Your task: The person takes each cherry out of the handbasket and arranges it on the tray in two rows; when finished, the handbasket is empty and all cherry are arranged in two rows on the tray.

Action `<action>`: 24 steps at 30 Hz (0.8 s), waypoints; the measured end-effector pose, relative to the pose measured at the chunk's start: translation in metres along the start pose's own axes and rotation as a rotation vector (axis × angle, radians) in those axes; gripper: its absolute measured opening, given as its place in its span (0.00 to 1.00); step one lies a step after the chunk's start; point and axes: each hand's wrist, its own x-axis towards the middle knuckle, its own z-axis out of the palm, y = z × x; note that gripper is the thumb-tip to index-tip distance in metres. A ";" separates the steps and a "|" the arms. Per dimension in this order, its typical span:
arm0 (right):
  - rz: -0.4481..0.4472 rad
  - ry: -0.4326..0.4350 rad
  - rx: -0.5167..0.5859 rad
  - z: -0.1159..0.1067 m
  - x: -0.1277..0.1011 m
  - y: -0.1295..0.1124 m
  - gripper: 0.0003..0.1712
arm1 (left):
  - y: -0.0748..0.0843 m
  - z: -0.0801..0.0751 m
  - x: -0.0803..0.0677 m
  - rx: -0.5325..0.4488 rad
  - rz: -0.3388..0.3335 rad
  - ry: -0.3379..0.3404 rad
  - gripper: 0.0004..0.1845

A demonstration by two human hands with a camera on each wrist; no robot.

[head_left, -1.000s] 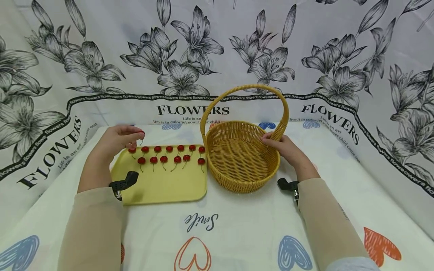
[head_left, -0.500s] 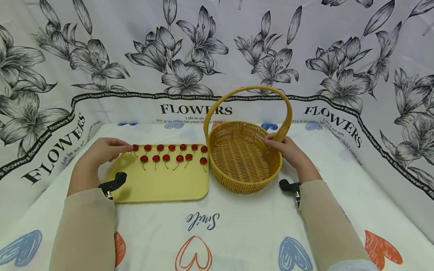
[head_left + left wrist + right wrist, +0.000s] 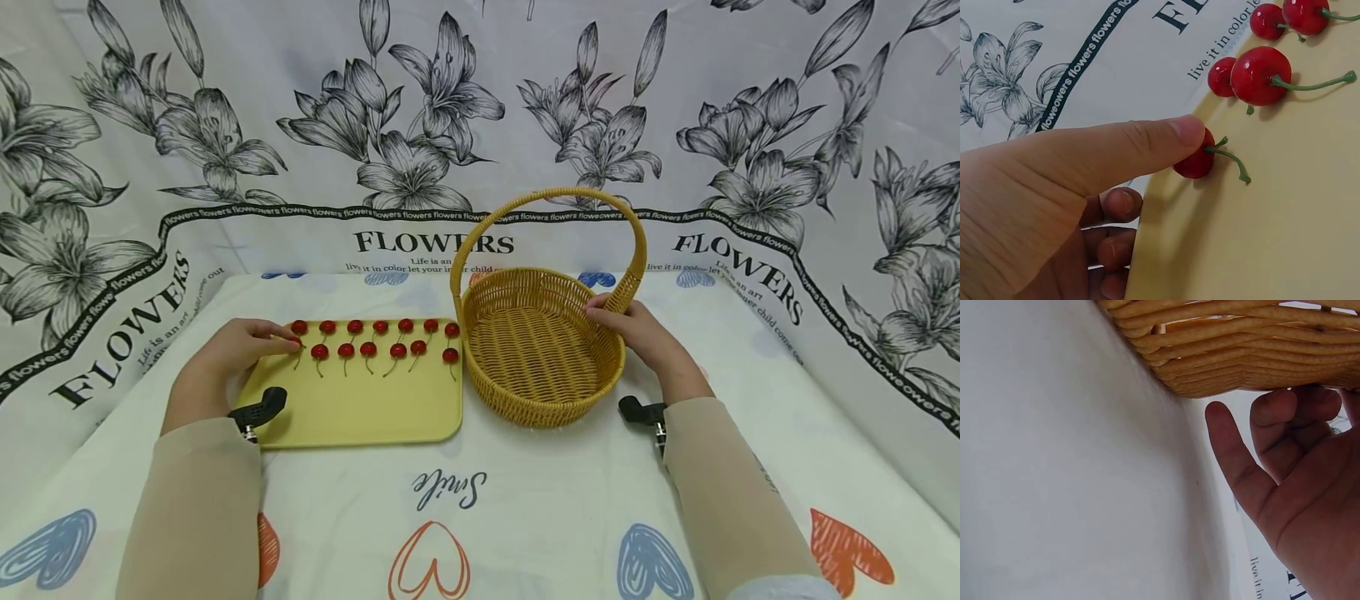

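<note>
My left hand [image 3: 228,358] reaches over the left edge of the yellow tray [image 3: 360,408], pinching a red cherry [image 3: 1196,164] at the left end of the front row. In the left wrist view the thumb covers part of this cherry, and its green stem points away over the tray. Several more cherries [image 3: 354,327] with stems lie in two rows along the tray's back half. To the right stands a woven basket [image 3: 536,410] with a tall handle, nothing inside. My right hand [image 3: 637,333] grips its right rim at the handle's foot; the right wrist view shows fingers by the wicker wall [image 3: 1222,356].
Basket and tray stand side by side on a white printed cloth [image 3: 360,550]. A flower-patterned curtain [image 3: 315,50] rises behind them. The arched basket handle [image 3: 555,193] stands high above the tray's level.
My left hand has lowered the cherry from above the tray's back left corner, then brought it nearer to the front row's left end. The right hand keeps its hold on the basket.
</note>
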 end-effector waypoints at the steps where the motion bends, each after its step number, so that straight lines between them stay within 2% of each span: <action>1: -0.002 0.000 -0.002 0.000 0.000 0.000 0.31 | 0.000 0.001 0.000 -0.010 -0.005 -0.004 0.31; 13: 0.001 -0.006 0.001 -0.001 -0.002 -0.003 0.33 | 0.003 0.002 -0.003 -0.075 -0.011 -0.032 0.33; 16: 0.006 -0.006 0.000 -0.001 -0.001 -0.002 0.33 | 0.004 0.001 -0.004 -0.035 0.000 -0.039 0.34; 19: 0.004 -0.006 -0.006 -0.001 -0.001 0.000 0.33 | 0.005 -0.002 -0.004 0.049 0.013 -0.026 0.35; 22: -0.014 -0.004 -0.011 -0.001 -0.001 -0.001 0.33 | 0.009 -0.007 -0.006 0.119 0.034 0.008 0.36; 24: -0.033 -0.005 -0.019 -0.001 -0.001 -0.001 0.33 | 0.015 -0.010 -0.008 0.122 0.043 0.050 0.37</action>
